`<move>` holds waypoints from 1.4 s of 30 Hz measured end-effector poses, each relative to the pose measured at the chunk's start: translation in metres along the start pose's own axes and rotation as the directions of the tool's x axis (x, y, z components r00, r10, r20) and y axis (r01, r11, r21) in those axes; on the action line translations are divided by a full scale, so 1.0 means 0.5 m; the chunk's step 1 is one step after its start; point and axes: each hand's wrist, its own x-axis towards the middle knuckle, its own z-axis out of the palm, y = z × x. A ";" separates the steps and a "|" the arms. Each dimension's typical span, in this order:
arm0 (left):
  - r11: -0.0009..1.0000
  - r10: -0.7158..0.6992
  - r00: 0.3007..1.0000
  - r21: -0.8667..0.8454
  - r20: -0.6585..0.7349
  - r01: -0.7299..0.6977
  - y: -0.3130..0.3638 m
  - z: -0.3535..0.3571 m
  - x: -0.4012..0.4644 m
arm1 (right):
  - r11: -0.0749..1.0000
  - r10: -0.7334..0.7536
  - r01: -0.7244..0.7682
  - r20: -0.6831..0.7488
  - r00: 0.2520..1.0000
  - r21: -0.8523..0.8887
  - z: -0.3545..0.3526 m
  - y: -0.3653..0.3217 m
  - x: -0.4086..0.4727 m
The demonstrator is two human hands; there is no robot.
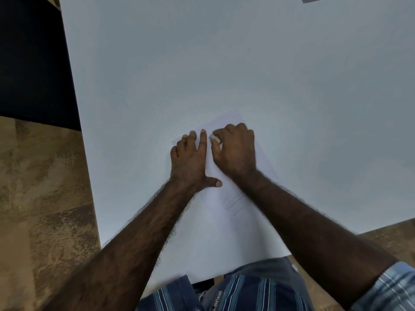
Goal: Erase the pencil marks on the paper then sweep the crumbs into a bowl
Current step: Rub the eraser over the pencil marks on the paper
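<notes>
Pinching a small white eraser (214, 138), the right hand (235, 151) rubs thin paper (224, 221); at nine o'clock, the left hand (190, 162) presses flat on the smooth white table (224, 63).

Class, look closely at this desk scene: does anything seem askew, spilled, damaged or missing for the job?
The paper lies at a slant on the table, not square to its edge. No bowl for the crumbs is in view. Otherwise nothing stands out: the left hand presses the sheet flat while the right hand grips the eraser.

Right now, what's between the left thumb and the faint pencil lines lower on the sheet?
Head view: only bare paper between the left hand thumb and the pencil lines.
</notes>
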 end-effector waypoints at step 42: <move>0.992 0.071 0.997 -0.107 -0.039 -0.074 -0.053 0.093 -0.109 | 0.993 0.094 -0.097 0.053 0.994 0.063 -0.028 0.032 -0.134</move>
